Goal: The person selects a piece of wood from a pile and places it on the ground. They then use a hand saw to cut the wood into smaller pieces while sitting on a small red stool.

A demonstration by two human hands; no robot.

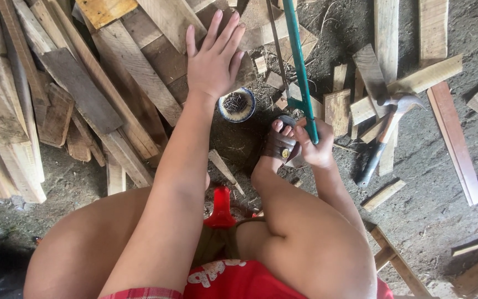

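Note:
My left hand lies flat with fingers spread on a wooden plank in the pile at the upper middle. My right hand grips the handle of a teal-framed hand saw, which points up and away from me. My sandalled foot rests on the ground right beside that hand. A small round tin of nails sits on the dirt just below my left hand.
A claw hammer lies on offcuts to the right. Loose planks are stacked at the left, and short wood scraps scatter over the dirt floor at right. A red object sits between my knees.

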